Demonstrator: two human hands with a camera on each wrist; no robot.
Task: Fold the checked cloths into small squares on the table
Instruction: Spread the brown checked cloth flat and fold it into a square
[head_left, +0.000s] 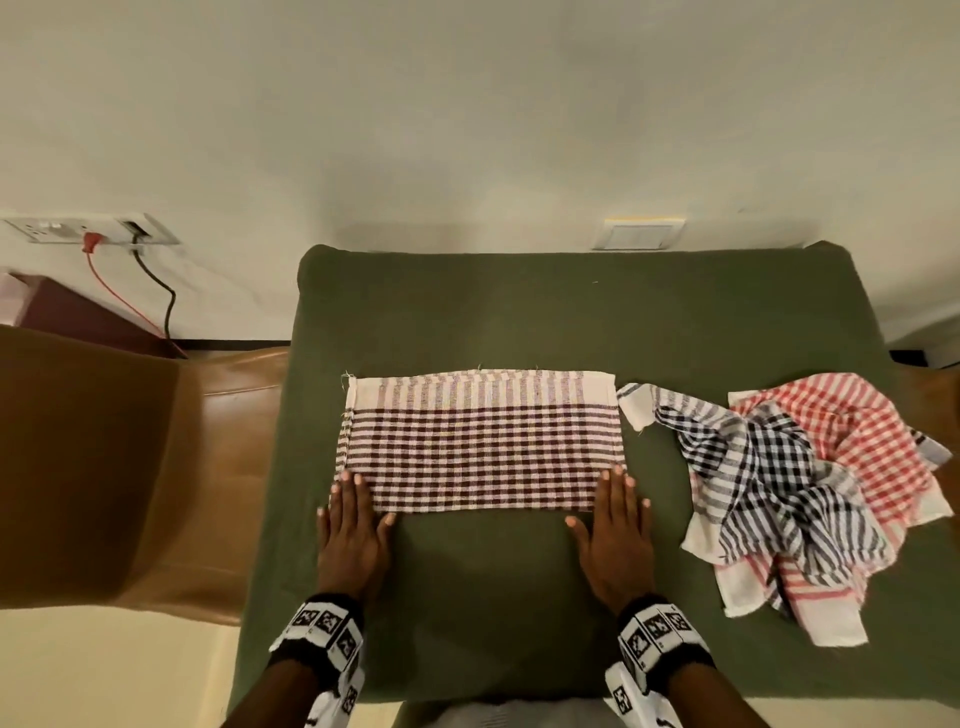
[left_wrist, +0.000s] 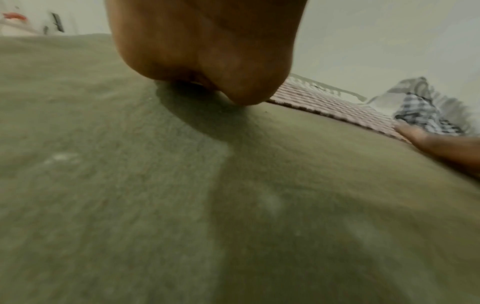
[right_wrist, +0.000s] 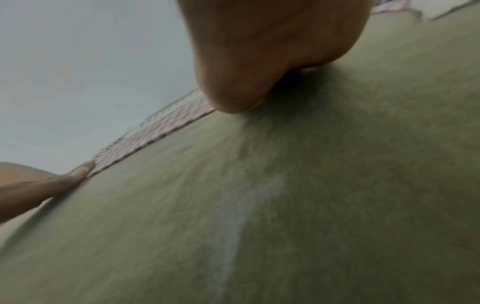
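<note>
A brown-and-white checked cloth lies folded into a long flat rectangle in the middle of the green-covered table. My left hand lies flat on its near left corner, fingers straight. My right hand presses flat on the near right corner. The wrist views show each palm heel on the green cover, with the cloth's edge beyond. To the right, a black-and-white checked cloth lies crumpled on a red-and-white checked cloth.
A brown leather seat stands left of the table. A wall socket with a red cable and a black cable is at the back left. The wall runs close behind the table's far edge.
</note>
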